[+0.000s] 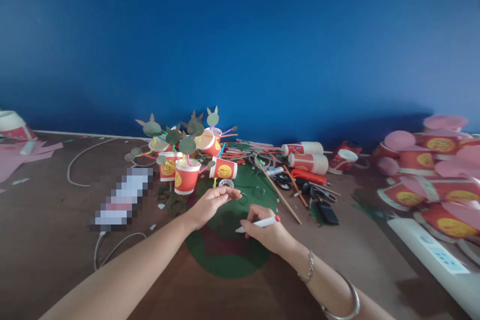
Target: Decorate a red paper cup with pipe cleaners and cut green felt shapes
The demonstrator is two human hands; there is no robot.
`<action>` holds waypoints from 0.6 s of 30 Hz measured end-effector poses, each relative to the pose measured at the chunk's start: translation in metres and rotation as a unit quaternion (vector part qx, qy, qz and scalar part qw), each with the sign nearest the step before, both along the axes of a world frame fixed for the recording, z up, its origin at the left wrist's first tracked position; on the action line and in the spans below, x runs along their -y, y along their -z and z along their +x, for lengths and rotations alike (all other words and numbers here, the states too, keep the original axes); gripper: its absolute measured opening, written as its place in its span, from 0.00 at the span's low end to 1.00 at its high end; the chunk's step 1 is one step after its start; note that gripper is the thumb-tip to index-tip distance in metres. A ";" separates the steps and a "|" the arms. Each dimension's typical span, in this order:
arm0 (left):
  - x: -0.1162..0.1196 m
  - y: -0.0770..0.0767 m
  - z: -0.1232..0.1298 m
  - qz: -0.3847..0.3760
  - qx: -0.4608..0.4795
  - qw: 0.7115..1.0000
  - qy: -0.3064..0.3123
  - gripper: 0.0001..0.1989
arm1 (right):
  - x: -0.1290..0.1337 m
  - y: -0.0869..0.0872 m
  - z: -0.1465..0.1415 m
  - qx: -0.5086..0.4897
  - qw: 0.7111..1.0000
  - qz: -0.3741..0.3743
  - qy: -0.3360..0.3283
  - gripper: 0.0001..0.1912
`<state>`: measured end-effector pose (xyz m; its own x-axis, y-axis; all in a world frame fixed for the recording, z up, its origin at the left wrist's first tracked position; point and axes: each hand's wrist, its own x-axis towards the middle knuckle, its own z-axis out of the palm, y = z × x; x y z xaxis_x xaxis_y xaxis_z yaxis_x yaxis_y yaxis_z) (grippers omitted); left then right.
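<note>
Crosswise, the marker (267,221) points left, pinched by the right hand (269,236) over green paper (228,217).
Left hand (210,205), fingers outstretched, crosses the paper's left edge.

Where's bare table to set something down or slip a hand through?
Bare tabletop: between right hand and power strip; foreground left of the pixelated item; a narrower bit nearer than the green paper, between the forearms. Crowded: behind the hands, with upright red cups, wooden stick; far right, a cup heap.
</note>
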<state>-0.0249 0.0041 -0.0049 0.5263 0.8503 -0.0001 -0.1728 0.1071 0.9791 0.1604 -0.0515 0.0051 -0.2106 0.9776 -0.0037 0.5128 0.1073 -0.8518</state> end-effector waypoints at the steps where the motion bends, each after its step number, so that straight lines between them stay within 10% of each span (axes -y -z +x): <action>1: 0.000 0.000 0.000 0.001 0.001 1.000 0.002 0.12 | 0.000 0.000 0.000 0.000 1.000 -0.004 -0.002 0.11; 18: 0.000 0.001 -0.001 0.002 0.005 1.000 0.006 0.12 | 0.000 -0.002 0.000 -0.011 1.000 -0.008 0.004 0.11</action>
<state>-0.0256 0.0042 -0.0056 0.5367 0.8437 0.0082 -0.1803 0.1051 0.9780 0.1599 -0.0517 0.0066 -0.2033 0.9790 -0.0155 0.4941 0.0889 -0.8649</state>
